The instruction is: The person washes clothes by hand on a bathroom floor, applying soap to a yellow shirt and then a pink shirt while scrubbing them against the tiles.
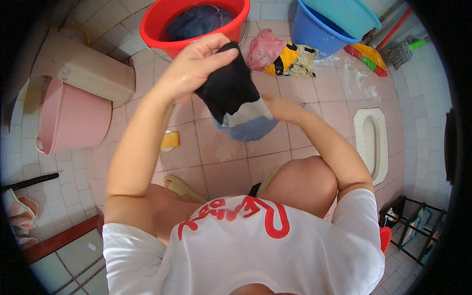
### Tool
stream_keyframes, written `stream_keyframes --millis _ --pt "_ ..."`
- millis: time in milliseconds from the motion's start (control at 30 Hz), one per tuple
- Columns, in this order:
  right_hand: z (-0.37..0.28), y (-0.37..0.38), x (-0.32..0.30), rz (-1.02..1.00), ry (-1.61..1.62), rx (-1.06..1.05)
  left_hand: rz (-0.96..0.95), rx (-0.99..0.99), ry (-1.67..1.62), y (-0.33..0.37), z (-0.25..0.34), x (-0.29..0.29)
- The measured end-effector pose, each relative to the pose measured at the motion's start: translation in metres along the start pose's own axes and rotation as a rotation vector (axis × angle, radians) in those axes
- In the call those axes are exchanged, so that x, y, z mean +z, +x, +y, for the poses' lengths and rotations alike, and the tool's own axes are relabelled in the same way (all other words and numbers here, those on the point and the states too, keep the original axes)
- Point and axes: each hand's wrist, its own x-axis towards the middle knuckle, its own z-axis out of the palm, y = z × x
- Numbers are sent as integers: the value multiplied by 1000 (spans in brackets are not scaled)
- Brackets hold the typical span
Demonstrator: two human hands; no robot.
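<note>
A black cloth with a pale grey end (231,83) is stretched between my two hands above the tiled floor. My left hand (199,66) pinches its upper corner between thumb and fingers, and the skin looks wet. At the lower right, my right hand (282,109) is closed at the grey edge; its fingertips are partly hidden and blurred. Beneath the cloth, a blue bundle that looks like fabric (253,130) lies on the floor, partly covered from view. Left of it sits a yellow soap bar (170,140) on a white dish.
Beyond my hands stands a red bucket (147,27) with dark wet clothes. Pink, yellow and beige clothes (282,56) lie beside a blue bucket (309,37). A pink basket (78,118) is left; a squat toilet (358,140), mop (400,53) and black rack (408,231) are right.
</note>
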Motion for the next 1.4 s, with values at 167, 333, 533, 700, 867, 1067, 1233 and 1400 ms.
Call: stream_keyframes --millis 167,333,533,700,867,1067,1233,1400 --pt "-3 -16 -59 521 803 11 -286 -266 365 -14 8 -47" --pt "-10 -14 -78 826 785 -144 -549 -497 578 -17 -4 -65" --pt "16 -17 -90 970 338 -93 -164 -295 -173 -3 -26 -30" --pt "13 -2 -44 474 509 -71 96 -253 -535 38 -43 20" --pt "-21 22 10 242 980 -63 3 -197 -690 42 -42 70" --pt "40 42 11 91 1042 285 27 -217 -446 43 -9 86" --pt "90 38 -7 2 537 167 63 -318 -53 48 -15 19" --pt "60 -15 -49 244 748 113 197 -324 2 42 -24 -25"
